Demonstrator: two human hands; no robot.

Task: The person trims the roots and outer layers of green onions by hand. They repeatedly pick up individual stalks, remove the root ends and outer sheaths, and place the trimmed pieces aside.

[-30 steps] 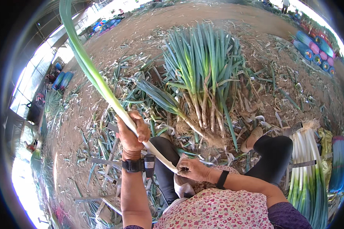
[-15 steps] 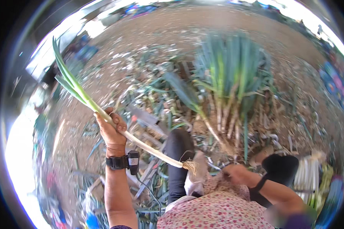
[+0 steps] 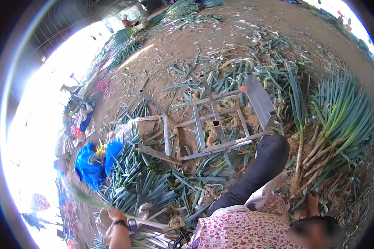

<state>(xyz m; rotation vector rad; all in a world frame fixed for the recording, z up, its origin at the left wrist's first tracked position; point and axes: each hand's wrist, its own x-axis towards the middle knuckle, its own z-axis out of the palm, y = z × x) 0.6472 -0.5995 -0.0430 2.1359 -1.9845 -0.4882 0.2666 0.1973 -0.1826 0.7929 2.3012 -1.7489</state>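
Observation:
At the lower left, my left hand [image 3: 117, 214] is closed around a leek [image 3: 147, 222]. Its green leaves, blurred by motion, stretch up to the left and its white stalk points right. Just beyond lies a pile of leeks [image 3: 137, 182] with cut green ends, and more white stalks lie below the hand. My right hand [image 3: 311, 202], at the lower right, has its fingers curled; whatever they may hold is hidden. Past it lie a bunch of leafy leeks [image 3: 340, 112] and, at its left side, a single leek [image 3: 299, 141], roots toward me.
A metal frame [image 3: 224, 146] with crossbars lies on the ground ahead, beside my bent knee [image 3: 274, 151]. Blue plastic bags [image 3: 89, 166] stand at the left. Leaf scraps litter the soil [image 3: 237, 16]. Another person [image 3: 126, 21] is far off at the upper left.
My view has swung left, bringing the metal frame and leek pile into sight. My left hand has lowered the leek toward the pile. My right hand is now near the bunch's roots.

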